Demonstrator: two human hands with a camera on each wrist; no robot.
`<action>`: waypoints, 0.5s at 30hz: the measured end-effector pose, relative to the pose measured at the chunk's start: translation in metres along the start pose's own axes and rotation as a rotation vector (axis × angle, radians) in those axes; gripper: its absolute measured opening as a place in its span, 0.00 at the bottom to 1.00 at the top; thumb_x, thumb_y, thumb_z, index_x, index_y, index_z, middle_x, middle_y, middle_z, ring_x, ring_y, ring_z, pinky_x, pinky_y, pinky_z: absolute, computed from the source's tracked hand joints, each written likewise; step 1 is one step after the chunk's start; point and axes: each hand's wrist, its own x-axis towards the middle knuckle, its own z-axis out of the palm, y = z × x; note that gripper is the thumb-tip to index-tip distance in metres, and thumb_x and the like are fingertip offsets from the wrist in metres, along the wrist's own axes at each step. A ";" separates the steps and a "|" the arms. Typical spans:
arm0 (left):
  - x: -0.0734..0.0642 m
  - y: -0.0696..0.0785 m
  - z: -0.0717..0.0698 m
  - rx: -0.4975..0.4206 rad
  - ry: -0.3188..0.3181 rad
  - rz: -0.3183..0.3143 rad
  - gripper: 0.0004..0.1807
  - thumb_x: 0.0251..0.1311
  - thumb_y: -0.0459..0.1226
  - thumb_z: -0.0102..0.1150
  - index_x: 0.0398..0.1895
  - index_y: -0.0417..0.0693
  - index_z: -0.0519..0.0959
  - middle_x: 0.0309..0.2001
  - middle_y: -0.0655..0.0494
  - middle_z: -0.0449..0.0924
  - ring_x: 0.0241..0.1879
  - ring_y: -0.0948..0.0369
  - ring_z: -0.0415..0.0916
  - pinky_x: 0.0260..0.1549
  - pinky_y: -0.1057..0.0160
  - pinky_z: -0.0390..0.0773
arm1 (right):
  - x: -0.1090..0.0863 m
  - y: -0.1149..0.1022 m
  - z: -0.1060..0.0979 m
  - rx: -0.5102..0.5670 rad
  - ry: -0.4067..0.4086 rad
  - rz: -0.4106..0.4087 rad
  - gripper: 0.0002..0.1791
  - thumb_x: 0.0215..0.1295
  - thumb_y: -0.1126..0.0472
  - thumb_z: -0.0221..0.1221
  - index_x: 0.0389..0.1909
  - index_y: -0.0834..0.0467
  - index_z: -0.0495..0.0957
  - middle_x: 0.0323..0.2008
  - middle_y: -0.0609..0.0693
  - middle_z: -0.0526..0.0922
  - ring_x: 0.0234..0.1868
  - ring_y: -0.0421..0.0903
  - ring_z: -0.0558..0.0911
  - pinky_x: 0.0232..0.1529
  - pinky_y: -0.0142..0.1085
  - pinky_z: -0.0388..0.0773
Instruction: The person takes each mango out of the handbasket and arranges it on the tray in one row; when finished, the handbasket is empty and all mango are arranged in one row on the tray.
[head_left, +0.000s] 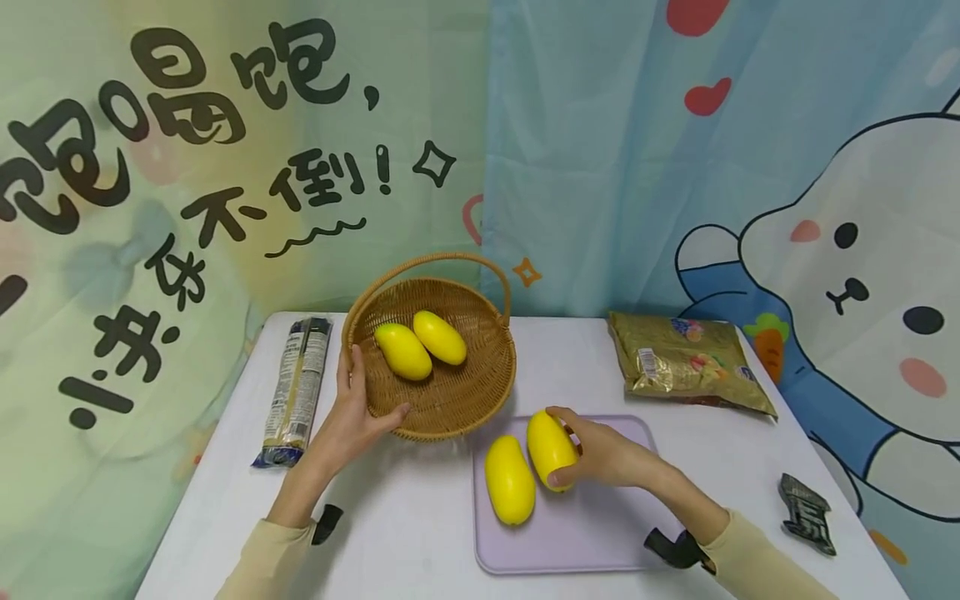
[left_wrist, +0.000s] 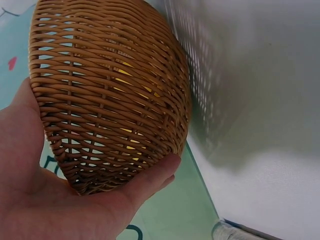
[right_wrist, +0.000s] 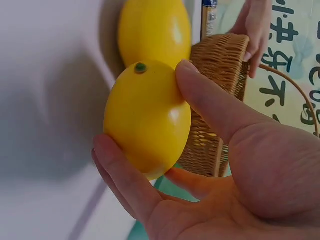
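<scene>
My left hand (head_left: 362, 423) grips the left side of a brown wicker basket (head_left: 461, 404), which leans with its opening towards me. Two yellow mangoes lie inside, one mango (head_left: 403, 352) left of the other mango (head_left: 441, 337). In the left wrist view, thumb and fingers span the woven wall (left_wrist: 110, 90). Over a lilac tray (head_left: 570, 552), my right hand (head_left: 606, 454) holds a mango (head_left: 551, 452) between thumb and fingers; its green stem end shows in the right wrist view. Beside it on the tray lies another mango (head_left: 510, 482).
A long clear-and-blue packet (head_left: 292, 392) lies left of the basket on the white table. A gold bag (head_left: 692, 364) is at the back right, and a small dark packet (head_left: 807, 513) near the right edge. Printed curtains (head_left: 570, 167) hang behind.
</scene>
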 end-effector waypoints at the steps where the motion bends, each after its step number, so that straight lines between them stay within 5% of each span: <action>1: 0.000 0.001 0.000 0.000 0.002 -0.001 0.68 0.62 0.51 0.68 0.80 0.47 0.21 0.79 0.41 0.12 0.73 0.29 0.54 0.64 0.37 0.70 | 0.000 0.002 0.004 0.011 0.001 0.000 0.55 0.53 0.48 0.76 0.78 0.57 0.57 0.66 0.63 0.74 0.60 0.55 0.78 0.62 0.58 0.74; 15: 0.001 0.003 0.001 -0.002 0.003 -0.008 0.68 0.61 0.50 0.70 0.80 0.45 0.22 0.79 0.42 0.12 0.73 0.29 0.54 0.64 0.37 0.70 | -0.008 0.012 0.029 0.021 0.064 0.066 0.58 0.49 0.48 0.79 0.77 0.58 0.57 0.66 0.62 0.75 0.58 0.54 0.78 0.63 0.59 0.72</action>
